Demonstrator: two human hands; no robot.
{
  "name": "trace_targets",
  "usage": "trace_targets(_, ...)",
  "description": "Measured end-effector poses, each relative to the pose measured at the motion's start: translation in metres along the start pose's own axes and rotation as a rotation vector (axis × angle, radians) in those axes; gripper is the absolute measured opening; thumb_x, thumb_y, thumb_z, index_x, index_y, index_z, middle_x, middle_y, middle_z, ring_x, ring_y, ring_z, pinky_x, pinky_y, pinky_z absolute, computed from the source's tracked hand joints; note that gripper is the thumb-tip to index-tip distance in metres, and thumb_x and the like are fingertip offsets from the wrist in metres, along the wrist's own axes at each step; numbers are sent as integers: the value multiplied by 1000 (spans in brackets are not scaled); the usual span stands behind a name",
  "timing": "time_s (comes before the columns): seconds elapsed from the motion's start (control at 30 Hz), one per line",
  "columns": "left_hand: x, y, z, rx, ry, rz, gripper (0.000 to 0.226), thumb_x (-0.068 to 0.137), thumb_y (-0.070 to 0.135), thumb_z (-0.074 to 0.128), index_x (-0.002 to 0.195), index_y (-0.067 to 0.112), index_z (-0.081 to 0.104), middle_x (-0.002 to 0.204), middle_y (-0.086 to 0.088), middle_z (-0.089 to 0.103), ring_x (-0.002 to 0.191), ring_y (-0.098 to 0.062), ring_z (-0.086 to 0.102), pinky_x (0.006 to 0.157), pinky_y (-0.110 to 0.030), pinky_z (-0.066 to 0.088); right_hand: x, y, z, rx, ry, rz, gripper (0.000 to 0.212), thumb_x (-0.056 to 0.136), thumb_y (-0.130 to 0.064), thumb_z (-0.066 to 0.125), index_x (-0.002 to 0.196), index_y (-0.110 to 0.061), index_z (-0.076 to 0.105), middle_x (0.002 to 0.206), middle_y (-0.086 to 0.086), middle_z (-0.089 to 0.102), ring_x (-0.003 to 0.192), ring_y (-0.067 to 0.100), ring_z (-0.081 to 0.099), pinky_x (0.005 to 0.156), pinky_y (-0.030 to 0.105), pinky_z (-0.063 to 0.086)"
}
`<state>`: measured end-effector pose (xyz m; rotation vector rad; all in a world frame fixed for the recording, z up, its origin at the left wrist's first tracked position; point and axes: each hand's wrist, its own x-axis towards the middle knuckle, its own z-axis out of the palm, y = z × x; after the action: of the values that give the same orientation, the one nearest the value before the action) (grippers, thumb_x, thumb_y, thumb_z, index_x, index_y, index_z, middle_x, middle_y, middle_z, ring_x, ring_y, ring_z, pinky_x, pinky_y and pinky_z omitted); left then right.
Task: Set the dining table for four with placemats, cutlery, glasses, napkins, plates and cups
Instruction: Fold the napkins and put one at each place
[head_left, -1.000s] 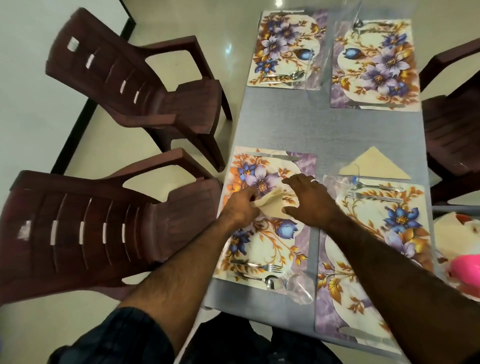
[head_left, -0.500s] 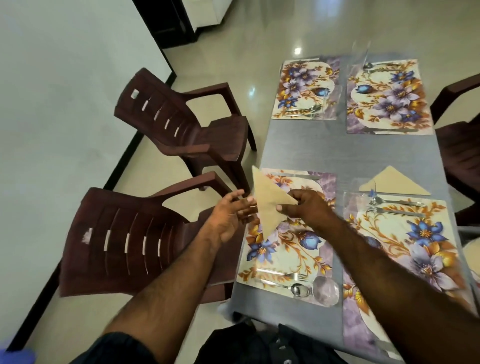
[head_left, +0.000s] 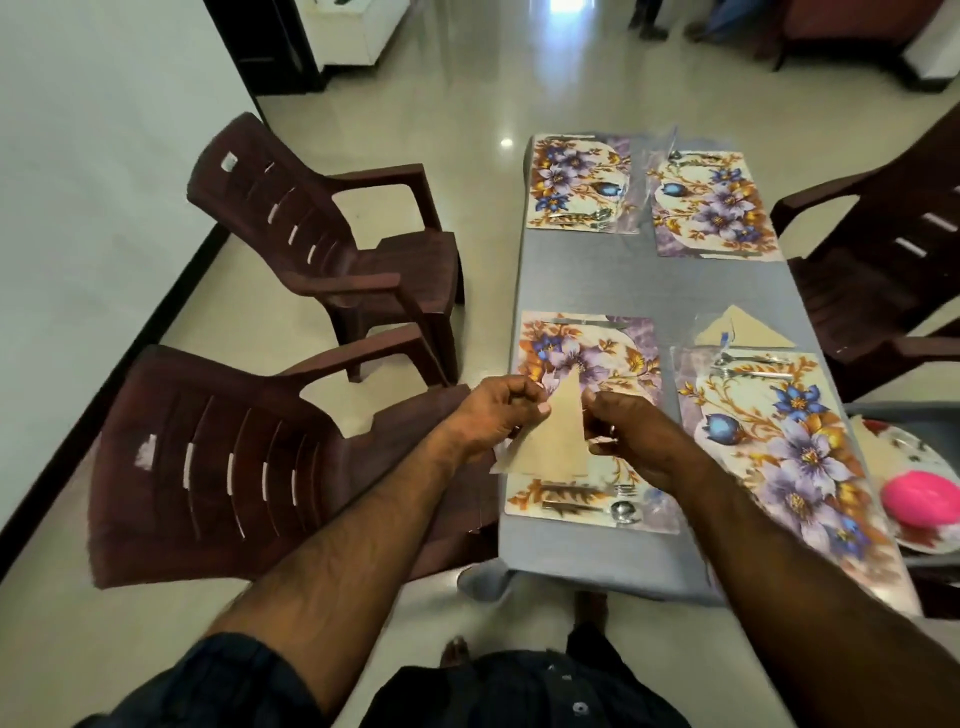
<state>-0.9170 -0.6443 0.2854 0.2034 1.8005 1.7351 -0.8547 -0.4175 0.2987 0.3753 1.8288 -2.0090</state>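
Note:
A beige napkin (head_left: 550, 441) folded into a triangle hangs above the near-left floral placemat (head_left: 613, 353). My left hand (head_left: 493, 415) pinches its left edge and my right hand (head_left: 628, 441) pinches its right edge. A fork and spoon (head_left: 621, 506) lie along that placemat's near edge. A second folded napkin (head_left: 748, 332) lies flat on the grey table (head_left: 649, 280) beyond the near-right placemat (head_left: 779, 447), which carries cutlery (head_left: 748, 366) at its far end. Two more placemats (head_left: 576, 187) (head_left: 711, 208) with cutlery lie at the far end.
Two brown plastic chairs (head_left: 249, 457) (head_left: 332, 239) stand left of the table, another chair (head_left: 893, 260) on the right. A plate (head_left: 930, 457) with a pink cup (head_left: 919, 496) sits on a surface at the right edge. My bare foot (head_left: 454, 652) stands on the tiled floor.
The napkin has come nearer to me and now hangs point-up between both hands. My left hand has closed its fingers on the edge. The camera has tilted up, showing more of the room.

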Motion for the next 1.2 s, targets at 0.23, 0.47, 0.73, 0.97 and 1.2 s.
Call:
trace_targets(0.23,-44,-10,-6,212,-156,54,10,91,11,81,100,7,77,94,-7,72,88,-14,63,88,-32,54,-43,21,35,-107,186,-110,24,90,-14,80,92,8,70,74,14,55,64,19,46,59,29,42)
trace_targets(0.47,-69,-47,8,86,-55,-145,8,88,6,83,91,4,76,85,-7,72,77,-18,66,70,-27,57,-92,65,3,89,423,-17,10,91,-13,80,93,-4,76,77,12,68,65,17,61,56,24,48)
trace_targets(0.73,-85,-115,71,-183,239,-430,10,86,1,81,94,1,75,83,-13,75,60,-16,69,54,-25,54,-120,156,-38,80,444,263,17,97,-25,74,101,-8,77,90,11,78,81,23,67,63,30,49)
trace_targets(0.97,-65,-166,100,-81,469,-535,7,87,-5,79,92,1,78,86,-21,77,62,-27,75,53,-32,60,-97,194,-56,-34,462,350,22,92,-19,80,86,1,75,86,24,76,64,21,61,49,24,41)
trace_targets(1.2,-35,-183,103,40,606,-582,22,77,8,93,83,9,71,76,-13,78,67,-31,77,68,-55,66,-69,201,-64,-73,559,413,12,95,-16,76,90,-5,76,82,15,77,55,19,63,46,23,50)
